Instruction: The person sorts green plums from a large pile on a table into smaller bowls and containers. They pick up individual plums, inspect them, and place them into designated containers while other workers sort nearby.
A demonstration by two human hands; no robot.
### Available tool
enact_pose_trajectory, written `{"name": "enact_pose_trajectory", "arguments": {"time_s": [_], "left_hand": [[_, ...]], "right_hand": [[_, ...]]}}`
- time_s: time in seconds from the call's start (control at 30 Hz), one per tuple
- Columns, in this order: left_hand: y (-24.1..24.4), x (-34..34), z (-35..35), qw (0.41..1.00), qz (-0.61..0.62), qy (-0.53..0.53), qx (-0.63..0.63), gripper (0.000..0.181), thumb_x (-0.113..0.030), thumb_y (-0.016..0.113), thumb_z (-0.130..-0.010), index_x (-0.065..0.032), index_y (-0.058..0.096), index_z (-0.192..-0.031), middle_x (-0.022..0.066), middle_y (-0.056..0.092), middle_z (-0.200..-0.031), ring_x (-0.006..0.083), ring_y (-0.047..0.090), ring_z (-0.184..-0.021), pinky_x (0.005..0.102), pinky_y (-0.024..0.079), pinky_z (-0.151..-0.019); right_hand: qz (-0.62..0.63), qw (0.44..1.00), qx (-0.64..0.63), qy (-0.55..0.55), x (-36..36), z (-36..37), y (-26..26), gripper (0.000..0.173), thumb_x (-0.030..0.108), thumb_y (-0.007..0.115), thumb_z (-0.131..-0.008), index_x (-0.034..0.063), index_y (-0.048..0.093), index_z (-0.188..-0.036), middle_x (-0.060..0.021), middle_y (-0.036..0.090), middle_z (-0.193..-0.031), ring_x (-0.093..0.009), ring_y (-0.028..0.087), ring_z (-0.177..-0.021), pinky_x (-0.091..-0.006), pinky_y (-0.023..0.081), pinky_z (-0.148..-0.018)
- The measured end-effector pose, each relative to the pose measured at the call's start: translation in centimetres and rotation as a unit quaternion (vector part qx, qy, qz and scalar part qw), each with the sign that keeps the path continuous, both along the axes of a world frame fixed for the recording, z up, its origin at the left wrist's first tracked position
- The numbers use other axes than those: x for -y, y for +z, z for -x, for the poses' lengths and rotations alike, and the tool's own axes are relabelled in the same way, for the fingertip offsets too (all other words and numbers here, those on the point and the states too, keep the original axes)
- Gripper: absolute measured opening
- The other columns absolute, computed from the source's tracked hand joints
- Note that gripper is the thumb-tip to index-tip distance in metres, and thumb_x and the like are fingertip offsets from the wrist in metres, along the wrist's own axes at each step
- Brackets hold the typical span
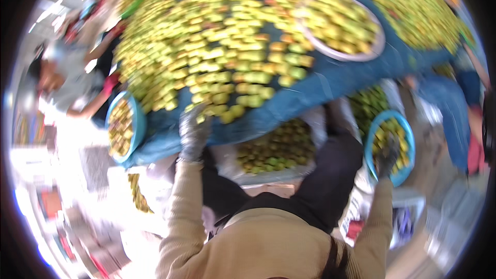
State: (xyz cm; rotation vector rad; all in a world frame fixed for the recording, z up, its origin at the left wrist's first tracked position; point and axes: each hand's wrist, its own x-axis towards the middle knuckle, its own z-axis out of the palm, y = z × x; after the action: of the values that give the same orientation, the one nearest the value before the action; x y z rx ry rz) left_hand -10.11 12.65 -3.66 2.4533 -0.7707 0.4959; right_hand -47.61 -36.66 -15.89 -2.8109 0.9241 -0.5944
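A blue sheet (310,89) covers a broad sorting surface, spread with many small round yellow-green fruits (217,54), some tinged orange. At its near edge is my left hand (192,135) in a grey glove, with a yellow fruit (200,118) at its fingertips. My right hand (388,157), in a dark glove, reaches down into a light-blue basin (410,151) of yellow fruits on my right. Blur hides whether its fingers close on any fruit. Darker fruits (277,147) lie in a lined container between my knees.
A pink-rimmed basin (381,42) full of fruits stands on the sheet. Another blue basin (141,124) of fruits is at the left edge. Green fruits (368,104) lie below the right side. A person (73,77) works at left; another person's leg (445,104) is at right.
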Motion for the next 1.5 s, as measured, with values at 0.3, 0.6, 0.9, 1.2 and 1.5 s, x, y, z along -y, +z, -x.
{"name": "enact_pose_trajectory", "arguments": {"time_s": [0.3,0.6,0.9,1.2,1.5], "left_hand": [[1.8,-3.9,-1.8,0.967,-0.026,0.161,-0.195,0.038,-0.007,0.060,-0.080,-0.0088,0.061,-0.118,0.0138,0.064,-0.114,0.0316,0.058,-0.108,0.0374,0.046,-0.094],[0.4,-4.4,-2.6,0.924,-0.283,0.175,-0.187,0.063,-0.028,0.067,-0.077,-0.0042,0.047,-0.132,0.0171,0.049,-0.135,0.0328,0.046,-0.125,0.0418,0.038,-0.104],[1.1,-3.9,-5.6,0.969,-0.106,0.149,-0.168,0.037,-0.007,0.057,-0.077,-0.0131,0.062,-0.113,0.0112,0.061,-0.115,0.0305,0.059,-0.104,0.0400,0.048,-0.088],[0.4,-1.4,-13.9,0.951,-0.214,0.024,-0.222,0.037,-0.009,0.068,-0.076,-0.0124,0.060,-0.113,0.0111,0.059,-0.105,0.0319,0.060,-0.097,0.0414,0.051,-0.082],[3.4,0.9,-13.4,0.975,0.027,0.010,-0.222,0.029,-0.018,0.062,-0.081,-0.0127,0.066,-0.109,0.0101,0.070,-0.089,0.0260,0.068,-0.083,0.0357,0.054,-0.076]], "right_hand": [[-0.036,0.991,-0.089,-0.095,0.5,-3.9,5.1,0.049,0.018,0.055,-0.090,0.0062,0.046,-0.137,-0.0183,0.043,-0.142,-0.033,0.040,-0.132,-0.0397,0.031,-0.110],[-0.094,0.928,0.018,0.359,-16.4,-24.1,16.2,0.036,0.013,0.058,-0.088,0.0009,0.055,-0.123,-0.0171,0.059,-0.118,-0.033,0.059,-0.108,-0.0390,0.048,-0.093],[-0.172,0.806,0.150,0.546,-30.2,-31.6,13.2,0.032,0.021,0.058,-0.086,0.0033,0.062,-0.112,-0.0154,0.059,-0.117,-0.032,0.059,-0.105,-0.0443,0.048,-0.091],[-0.359,0.761,0.106,0.530,-30.0,-30.8,11.9,0.025,0.009,0.062,-0.085,0.0012,0.062,-0.109,-0.0143,0.065,-0.100,-0.029,0.065,-0.090,-0.0366,0.054,-0.078],[-0.730,0.604,0.002,0.321,-30.4,-30.0,11.8,0.019,0.006,0.054,-0.094,-0.0005,0.061,-0.110,-0.0105,0.067,-0.100,-0.015,0.065,-0.093,-0.0277,0.052,-0.083]]}}
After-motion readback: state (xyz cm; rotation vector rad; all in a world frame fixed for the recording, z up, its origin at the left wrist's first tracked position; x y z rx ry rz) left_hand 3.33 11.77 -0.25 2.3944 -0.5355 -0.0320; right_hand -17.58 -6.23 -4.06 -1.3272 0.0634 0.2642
